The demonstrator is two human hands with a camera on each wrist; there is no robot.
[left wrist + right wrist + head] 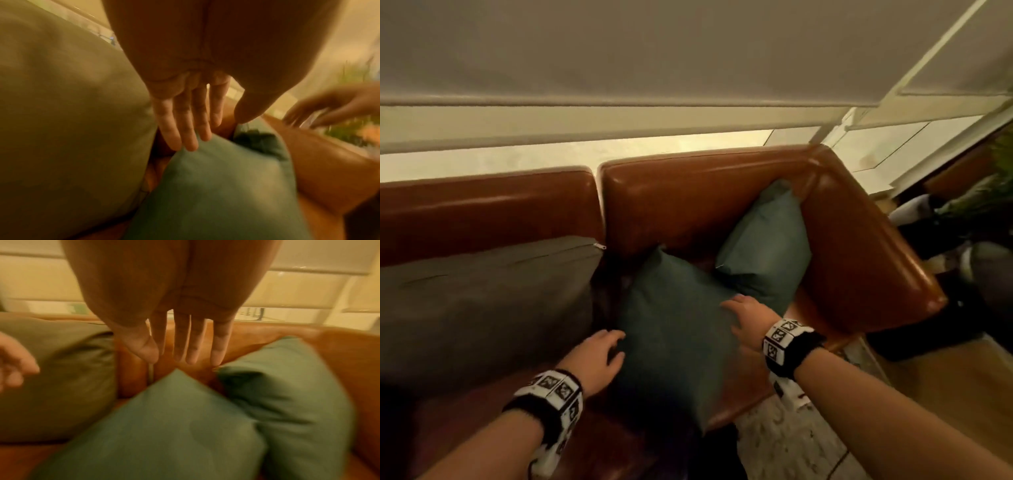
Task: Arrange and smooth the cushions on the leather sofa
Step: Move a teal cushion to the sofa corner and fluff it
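I have my left hand and right hand either side of the near teal cushion, fingers straight and slightly spread, gripping nothing. It stands tilted on the leather sofa, between the grey cushion and the second teal cushion in the corner.

Both forearms reach forward, each wrist banded; the left hand spreads relaxed fingers; the right hand extends straight fingers.
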